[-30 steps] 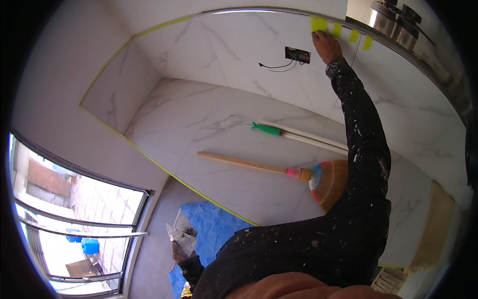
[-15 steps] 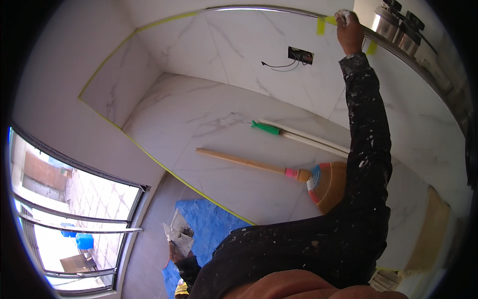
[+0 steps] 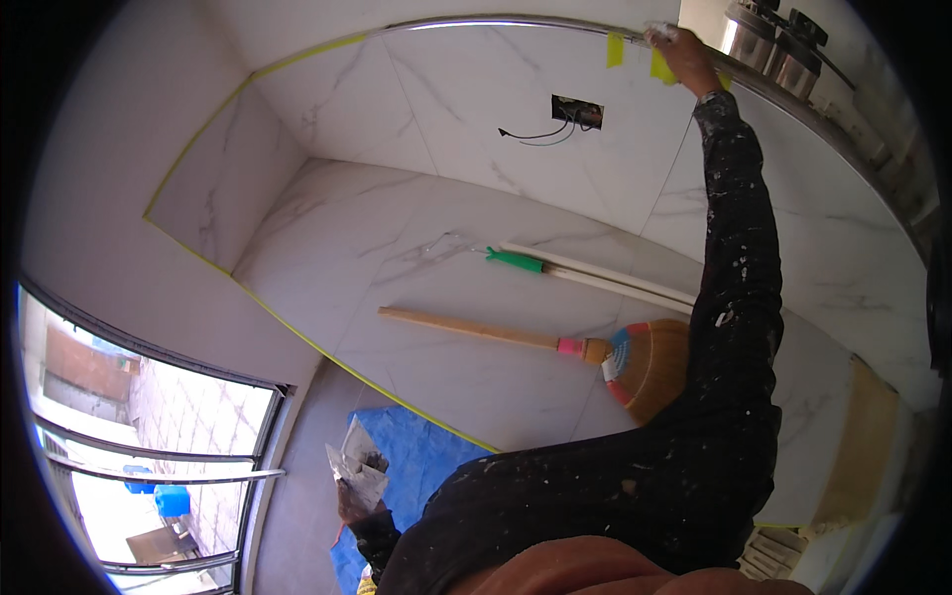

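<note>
My right hand (image 3: 687,61) is stretched up to the far metal edge trim (image 3: 555,22) at the top of the marble-patterned wall. Its fingers are closed on something small and whitish at the rim, too unclear to name. Short yellow tape strips (image 3: 615,50) hang beside and under this hand. Low on the left, my left hand (image 3: 349,503) grips a flat plate smeared with white filler (image 3: 355,464), perhaps a putty spreader; its handle is hidden. Both sleeves are dark and paint-spattered.
A broom (image 3: 650,369) and a green-handled roller frame (image 3: 516,260) lie on the marble-patterned surface below. Wires hang from a wall box (image 3: 577,112). Metal canisters (image 3: 764,45) stand beyond the trim. A blue sheet (image 3: 426,451) covers floor near a window (image 3: 149,446).
My right hand has moved slightly left and down along the trim, its wrist now bent. The view has shifted a little. My left hand still holds the filler-smeared plate.
</note>
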`<state>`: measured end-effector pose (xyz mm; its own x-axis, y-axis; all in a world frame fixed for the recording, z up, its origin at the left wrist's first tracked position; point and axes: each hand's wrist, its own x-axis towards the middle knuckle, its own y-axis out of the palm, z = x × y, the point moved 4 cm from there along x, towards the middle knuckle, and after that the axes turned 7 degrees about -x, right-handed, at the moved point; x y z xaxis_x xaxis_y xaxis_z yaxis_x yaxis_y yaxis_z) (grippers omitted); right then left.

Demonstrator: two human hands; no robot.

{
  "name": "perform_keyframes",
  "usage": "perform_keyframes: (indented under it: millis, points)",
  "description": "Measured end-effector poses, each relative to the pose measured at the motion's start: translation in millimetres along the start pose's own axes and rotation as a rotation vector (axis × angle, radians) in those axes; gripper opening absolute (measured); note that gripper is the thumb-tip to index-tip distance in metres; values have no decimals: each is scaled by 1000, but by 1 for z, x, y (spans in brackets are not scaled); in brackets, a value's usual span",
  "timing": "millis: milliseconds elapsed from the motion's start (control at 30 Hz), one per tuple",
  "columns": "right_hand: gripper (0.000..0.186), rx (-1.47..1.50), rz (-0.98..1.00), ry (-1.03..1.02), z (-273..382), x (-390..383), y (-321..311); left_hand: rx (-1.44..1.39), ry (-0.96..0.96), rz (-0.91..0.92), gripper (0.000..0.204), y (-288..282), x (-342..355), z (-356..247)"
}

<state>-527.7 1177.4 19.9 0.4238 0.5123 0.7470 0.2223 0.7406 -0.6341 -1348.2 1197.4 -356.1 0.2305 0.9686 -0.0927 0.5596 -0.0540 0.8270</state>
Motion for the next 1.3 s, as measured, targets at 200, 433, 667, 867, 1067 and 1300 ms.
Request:
perform_keyframes:
  millis: [200,433,667,867,1067,1300]
  points:
    - [42,-278,-63,-17,17,-10,31,163,39,-48,71,-15,5,-4]
    - [33,-161,-210,-59,27,-8,33,286,106,-113,69,-51,5,-5]
    - [21,1085,-86,584,19,-93,124,615,61,-69,74,-60,4,-9]
    - [14,2037,-235,707,61,-105,171,208,45,-48,71,-42,10,-9]
    - [13,2208,-337,627,78,-91,168,58,1,-145,74,-43,12,-10]
    - [13,2280,-355,625,81,-84,164,95,-47,-45,70,-55,15,-11]
